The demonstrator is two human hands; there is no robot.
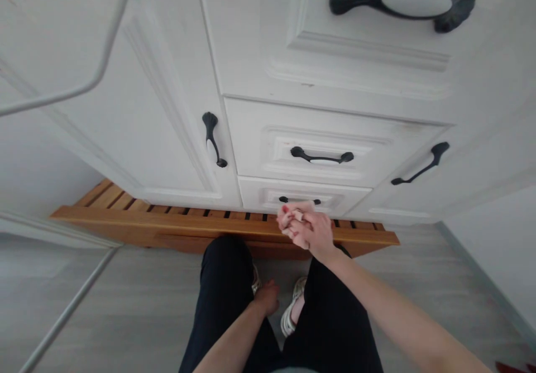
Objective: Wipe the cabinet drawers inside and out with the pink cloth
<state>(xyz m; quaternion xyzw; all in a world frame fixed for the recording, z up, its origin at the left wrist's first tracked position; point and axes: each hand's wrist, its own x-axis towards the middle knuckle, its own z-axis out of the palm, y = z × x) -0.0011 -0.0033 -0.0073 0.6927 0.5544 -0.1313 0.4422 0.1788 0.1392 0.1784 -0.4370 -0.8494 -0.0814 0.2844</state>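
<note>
My right hand (320, 236) is closed around a crumpled pale pink cloth (295, 216), held just in front of the bottom drawer (251, 191) and over the edge of the wooden slatted base (176, 228). Part of the cloth sticks out past the fingers and partly covers the bottom drawer's dark handle (283, 199). Low between my knees hangs my left hand (267, 297), near a shoe (288, 320); its fingers are partly hidden and blurred, so whether they grip anything does not show.
White cabinet doors (167, 82) and drawers with dark handles (322, 156) rise in front. A curved white tube (104, 55) crosses the upper left. My knees (228, 256) are close to the wooden base. Grey flooring (125, 306) lies below.
</note>
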